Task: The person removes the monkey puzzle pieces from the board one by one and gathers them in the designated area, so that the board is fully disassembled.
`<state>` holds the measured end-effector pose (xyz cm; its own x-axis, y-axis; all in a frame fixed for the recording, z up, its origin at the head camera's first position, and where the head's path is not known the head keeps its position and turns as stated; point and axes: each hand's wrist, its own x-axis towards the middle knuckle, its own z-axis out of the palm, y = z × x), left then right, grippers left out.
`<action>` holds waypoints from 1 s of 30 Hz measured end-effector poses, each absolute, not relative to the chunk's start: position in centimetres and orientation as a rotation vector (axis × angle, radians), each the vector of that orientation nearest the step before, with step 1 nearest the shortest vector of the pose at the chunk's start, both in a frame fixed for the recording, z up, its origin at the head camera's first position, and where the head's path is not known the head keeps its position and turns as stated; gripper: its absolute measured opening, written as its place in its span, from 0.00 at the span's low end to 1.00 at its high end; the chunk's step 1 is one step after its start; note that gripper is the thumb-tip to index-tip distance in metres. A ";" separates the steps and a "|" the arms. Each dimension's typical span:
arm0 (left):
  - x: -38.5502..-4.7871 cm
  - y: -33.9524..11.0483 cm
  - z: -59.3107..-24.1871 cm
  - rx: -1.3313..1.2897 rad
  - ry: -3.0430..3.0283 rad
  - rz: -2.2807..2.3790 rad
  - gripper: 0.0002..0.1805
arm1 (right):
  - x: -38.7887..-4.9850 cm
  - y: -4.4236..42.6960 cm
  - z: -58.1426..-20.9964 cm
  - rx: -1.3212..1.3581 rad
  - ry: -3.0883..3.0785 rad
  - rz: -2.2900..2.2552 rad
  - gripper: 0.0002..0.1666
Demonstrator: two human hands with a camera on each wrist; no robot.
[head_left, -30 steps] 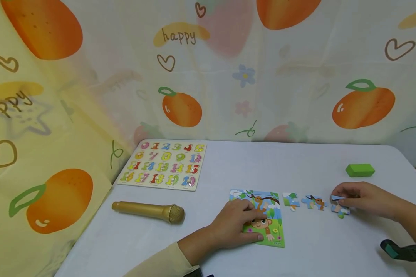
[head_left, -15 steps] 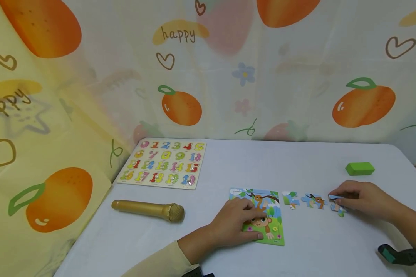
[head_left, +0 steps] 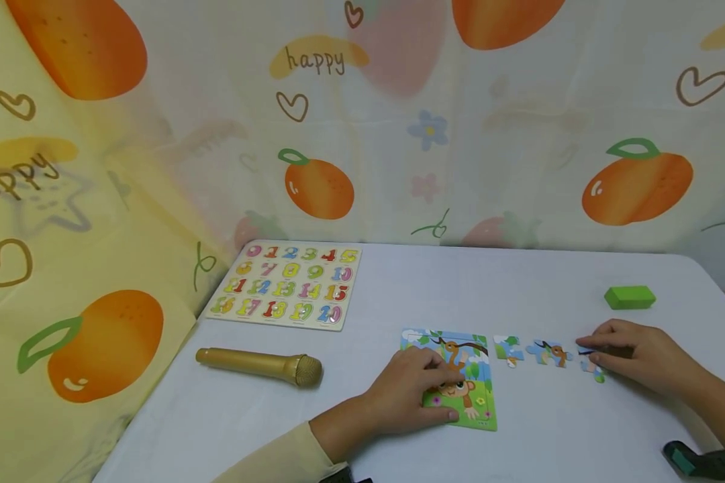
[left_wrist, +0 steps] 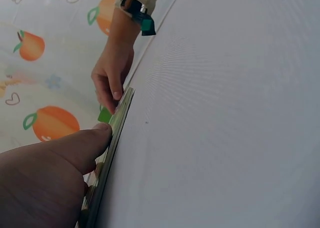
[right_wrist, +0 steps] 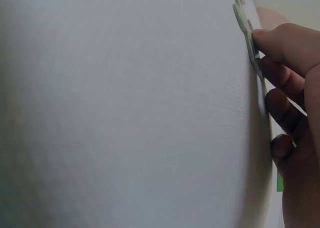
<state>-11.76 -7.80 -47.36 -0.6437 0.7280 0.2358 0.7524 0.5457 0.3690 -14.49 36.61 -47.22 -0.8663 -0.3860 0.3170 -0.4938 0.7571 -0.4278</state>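
My left hand (head_left: 401, 392) rests on a small jigsaw puzzle board (head_left: 483, 402) with a monkey picture, covering its left part. In the left wrist view the thumb (left_wrist: 102, 133) lies over the board's edge. To the right of the board, two jigsaw pieces lie flat in a row: a blue-green piece (head_left: 509, 349) and a piece with a brown animal (head_left: 548, 353). At the end of that row, my right hand (head_left: 646, 352) holds a third jigsaw piece (head_left: 591, 366) between thumb and fingers, low at the tabletop. The hand partly hides this piece.
A green block (head_left: 630, 297) stands beyond the right hand. At the left lie a gold toy microphone (head_left: 256, 365) and a number board (head_left: 284, 285) with coloured digits. A fruit-printed curtain (head_left: 387, 168) hangs behind the white table (head_left: 447, 282).
My right hand first shifts slightly left with its jigsaw piece, then its fingers spread a little wider over it at the row's end. The left hand stays on the puzzle board.
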 end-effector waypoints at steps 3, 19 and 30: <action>-11.6 -7.8 -47.3 -1.303 -2.709 -0.691 0.29 | -14.4 36.7 -47.1 0.663 -2.770 0.785 0.15; -11.4 -8.8 -46.8 -1.256 -2.738 -0.851 0.26 | -15.1 35.2 -44.0 0.582 -2.890 1.005 0.12; -11.0 -10.9 -46.2 -0.818 -2.936 -0.856 0.30 | -15.6 30.7 -42.5 0.819 -2.828 1.223 0.13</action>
<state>-11.00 -10.93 -46.16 -0.8662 0.4857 0.1176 0.4728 0.7203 0.5076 -15.63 30.75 -42.52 -0.8670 -0.4734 0.1558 -0.4377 0.5737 -0.6923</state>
